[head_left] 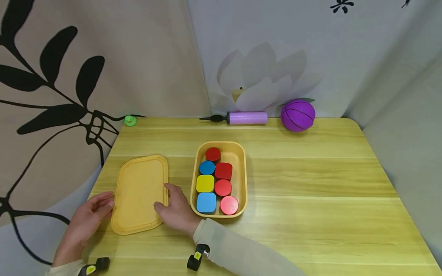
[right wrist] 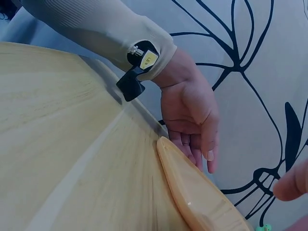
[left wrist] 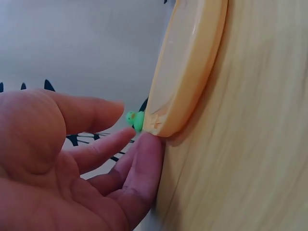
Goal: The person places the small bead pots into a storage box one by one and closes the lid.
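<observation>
A shallow yellow lid (head_left: 139,195) lies on the left part of the table. My left hand (head_left: 88,218) is at its left edge with relaxed fingers; in the left wrist view, a fingertip touches or nearly touches the rim beside a small star mark. My right hand (head_left: 179,211) is at the lid's right edge, its thumb over the rim and its fingers extended; contact there is hard to tell. Right of that hand stands a yellow box (head_left: 243,176) holding several blocks, among them a yellow square block (head_left: 205,184), a blue square block (head_left: 206,203) and a red round block (head_left: 213,154).
Along the back edge are a small green duck (head_left: 130,120), a purple hand pump (head_left: 247,118) and a purple ball (head_left: 298,115). A patterned curtain (head_left: 148,57) hangs behind the wooden table (head_left: 310,214), whose left edge runs close to my left hand.
</observation>
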Demonstrator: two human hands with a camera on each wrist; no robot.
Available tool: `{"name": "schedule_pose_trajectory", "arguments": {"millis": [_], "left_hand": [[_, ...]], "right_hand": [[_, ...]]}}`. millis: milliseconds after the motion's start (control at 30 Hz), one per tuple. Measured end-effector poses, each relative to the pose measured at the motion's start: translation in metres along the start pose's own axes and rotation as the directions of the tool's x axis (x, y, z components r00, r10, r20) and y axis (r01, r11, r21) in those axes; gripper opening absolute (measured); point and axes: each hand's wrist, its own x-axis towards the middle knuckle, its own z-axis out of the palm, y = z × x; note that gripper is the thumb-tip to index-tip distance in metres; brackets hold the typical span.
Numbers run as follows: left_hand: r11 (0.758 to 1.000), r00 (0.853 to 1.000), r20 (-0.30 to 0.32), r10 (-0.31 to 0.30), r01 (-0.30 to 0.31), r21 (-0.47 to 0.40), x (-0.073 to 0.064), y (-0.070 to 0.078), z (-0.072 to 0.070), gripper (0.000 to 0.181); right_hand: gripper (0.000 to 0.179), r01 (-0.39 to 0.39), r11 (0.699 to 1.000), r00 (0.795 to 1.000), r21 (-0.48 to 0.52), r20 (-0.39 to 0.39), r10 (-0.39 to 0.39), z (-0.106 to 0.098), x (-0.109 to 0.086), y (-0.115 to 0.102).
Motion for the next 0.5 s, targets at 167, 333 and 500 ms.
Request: {"name": "schedule_pose_trajectory", "arguments": {"millis": [167,333,500], "left_hand": [[0.971,1.0,0.015,-0.016,0.019,-0.237,0.001,-0.004,-0.002,0.049],[0.825,0.998,0.068,-0.004,0.042,-0.564,-0.003,-0.01,-0.009,0.034],[0.701,0.994,0.093,0.048,0.033,-0.713,-0.007,-0.017,-0.021,0.044]], "right_hand": [[0.063,0.014,0.997,1.0,0.076,0.008,-0.015,-0.001,0.002,0.007],[0.061,0.046,0.986,0.999,0.158,0.012,-0.048,0.001,0.002,0.011],[0.055,0.086,0.977,0.996,0.195,0.014,-0.091,0.006,-0.001,0.01]]}}
